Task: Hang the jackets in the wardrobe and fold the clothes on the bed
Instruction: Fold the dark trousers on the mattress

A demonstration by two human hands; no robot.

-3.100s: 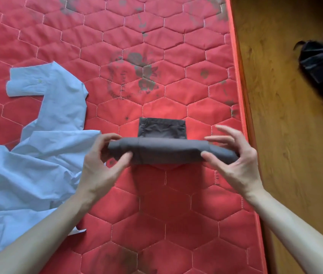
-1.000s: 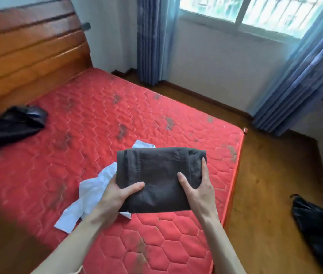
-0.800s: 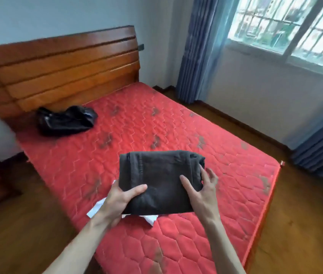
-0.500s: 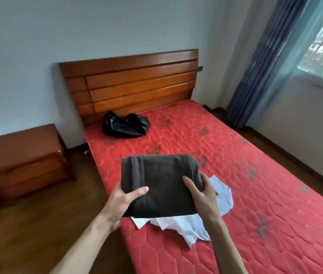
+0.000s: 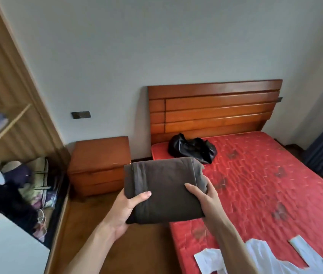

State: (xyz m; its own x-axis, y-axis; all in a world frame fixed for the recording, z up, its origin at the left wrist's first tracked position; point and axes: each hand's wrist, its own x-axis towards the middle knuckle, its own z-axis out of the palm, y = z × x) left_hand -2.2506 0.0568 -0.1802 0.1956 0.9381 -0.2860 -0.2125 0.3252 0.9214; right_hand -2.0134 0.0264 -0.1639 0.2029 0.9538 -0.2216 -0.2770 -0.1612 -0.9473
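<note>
Left hand and right hand both pinching the folded dark garment, so probably best kept flat and level toward the wardrobe shelf.

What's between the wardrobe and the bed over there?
In the head view, a wooden nightstand stands against the wall between the open wardrobe and the bed, with bare wooden floor before it.

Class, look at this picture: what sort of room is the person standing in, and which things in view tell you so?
Most likely a bedroom. A bed with a red mattress and a wooden headboard stands against the wall, a bedside cabinet sits next to it, and an open wardrobe with clothes inside is on the left.
</note>
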